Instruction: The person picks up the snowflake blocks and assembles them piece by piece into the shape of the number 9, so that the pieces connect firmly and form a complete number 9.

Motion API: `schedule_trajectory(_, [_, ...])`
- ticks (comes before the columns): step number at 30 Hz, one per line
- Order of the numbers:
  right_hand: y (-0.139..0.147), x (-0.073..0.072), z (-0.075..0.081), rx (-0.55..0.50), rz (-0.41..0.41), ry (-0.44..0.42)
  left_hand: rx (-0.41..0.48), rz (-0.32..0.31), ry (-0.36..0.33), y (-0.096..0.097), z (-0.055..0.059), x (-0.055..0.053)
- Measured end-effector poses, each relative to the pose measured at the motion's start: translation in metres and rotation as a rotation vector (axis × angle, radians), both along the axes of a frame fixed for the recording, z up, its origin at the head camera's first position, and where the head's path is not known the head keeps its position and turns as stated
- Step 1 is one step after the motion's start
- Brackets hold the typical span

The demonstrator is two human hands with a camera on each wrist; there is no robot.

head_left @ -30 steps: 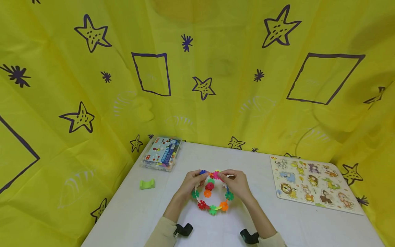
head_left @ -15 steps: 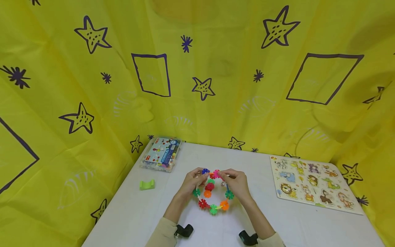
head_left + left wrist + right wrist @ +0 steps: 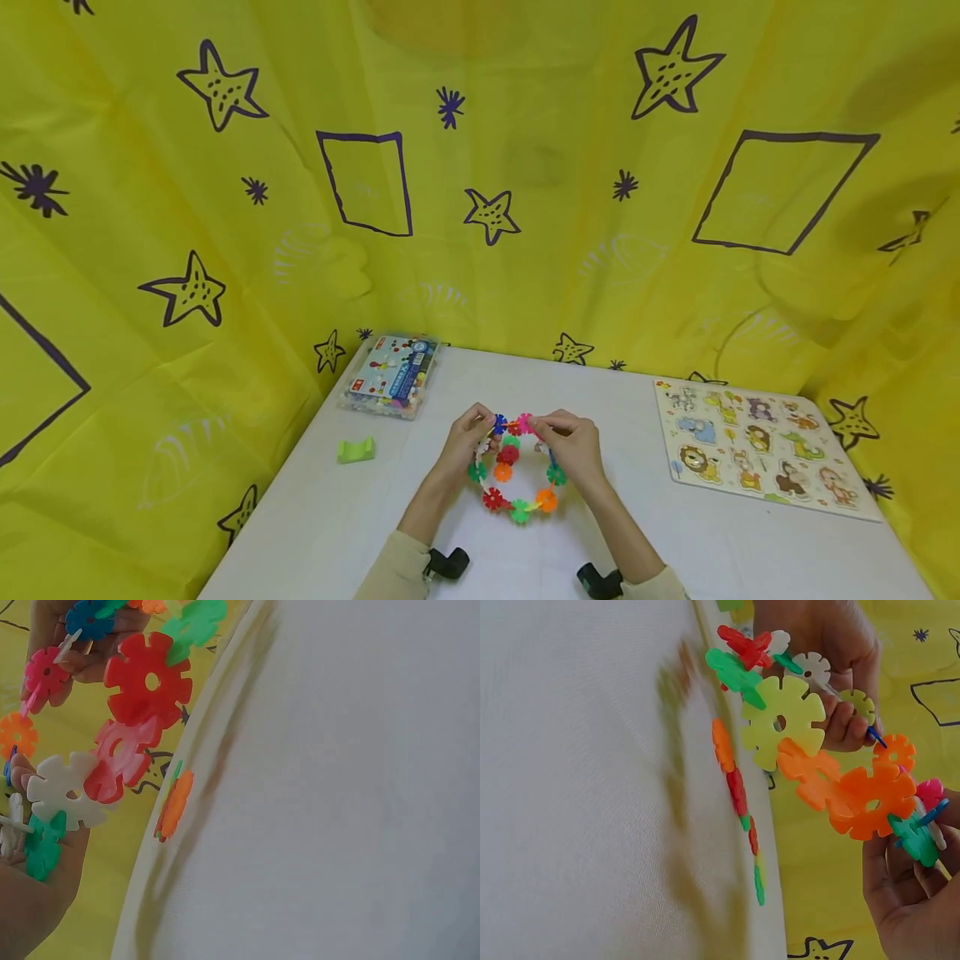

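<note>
**Disc ring (image 3: 493, 500) held up off the table (image 3: 750, 558)**

From my remote seat I watch both hands gripping the ring at its far side. The left hand (image 3: 459, 446) has its fingers curled on it just beside a blue disc (image 3: 500, 424) (exactly which disc the tips pinch, I cannot tell). The right hand (image 3: 576, 446) pinches it with thumb and forefinger at a pink disc (image 3: 526, 423). Between the two sets of fingertips I see an orange disc (image 3: 893, 752). The rest of the ring loops from the fingers back towards the wearer, with a white disc (image 3: 64, 787) close by the left fingers and a big yellow disc (image 3: 784, 722) facing my right wrist view.

Below the fingers, seen through the loop from the head, some loose discs (image 3: 504, 472) lie on the table. Out to the left of the left fingers I have a green block (image 3: 356, 451), and farther forward on that side a box (image 3: 392, 375). Well to the right of the right fingers lies an animal board (image 3: 765, 450). Beyond all the fingers hangs a yellow curtain (image 3: 555, 258).
</note>
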State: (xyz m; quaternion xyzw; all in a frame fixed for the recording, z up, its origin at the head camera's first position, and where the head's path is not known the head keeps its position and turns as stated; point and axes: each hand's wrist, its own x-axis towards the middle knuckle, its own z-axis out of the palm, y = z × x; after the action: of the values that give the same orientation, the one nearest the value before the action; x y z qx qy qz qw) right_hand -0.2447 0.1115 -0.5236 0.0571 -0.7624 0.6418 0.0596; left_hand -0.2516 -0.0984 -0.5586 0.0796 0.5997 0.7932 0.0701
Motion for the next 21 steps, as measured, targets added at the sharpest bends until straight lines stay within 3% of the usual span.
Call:
schedule_trajectory(11, [-0.003, 0.003, -0.001, -0.022, 0.041, 0.017, -0.003, 0.045, 0.026, 0.001, -0.003, 0.001])
schedule_trajectory(21, [-0.011, 0.007, 0.002, -0.02, -0.023, 0.004, -0.013, 0.025, 0.021, -0.001, -0.004, -0.001])
